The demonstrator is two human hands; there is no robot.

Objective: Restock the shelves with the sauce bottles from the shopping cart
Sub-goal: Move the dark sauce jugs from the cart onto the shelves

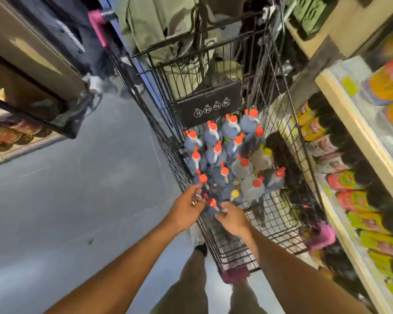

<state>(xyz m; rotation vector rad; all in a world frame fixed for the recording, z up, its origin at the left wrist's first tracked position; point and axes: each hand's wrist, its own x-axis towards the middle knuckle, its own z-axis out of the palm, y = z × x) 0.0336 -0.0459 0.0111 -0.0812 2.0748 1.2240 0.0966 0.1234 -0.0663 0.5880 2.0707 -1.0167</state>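
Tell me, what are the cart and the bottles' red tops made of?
The cart looks like metal wire with a dark coating: thin black bars crossing in a grid. The red tops look like smooth plastic, bright and evenly coloured. The bottles seem plastic too, though blur leaves that open.

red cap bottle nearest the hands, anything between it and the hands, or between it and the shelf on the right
Nothing between: left hand and right hand flank the nearest bottle. Toward the shelf, the cart's wire side wall stands in the way, so it likely lifts over.
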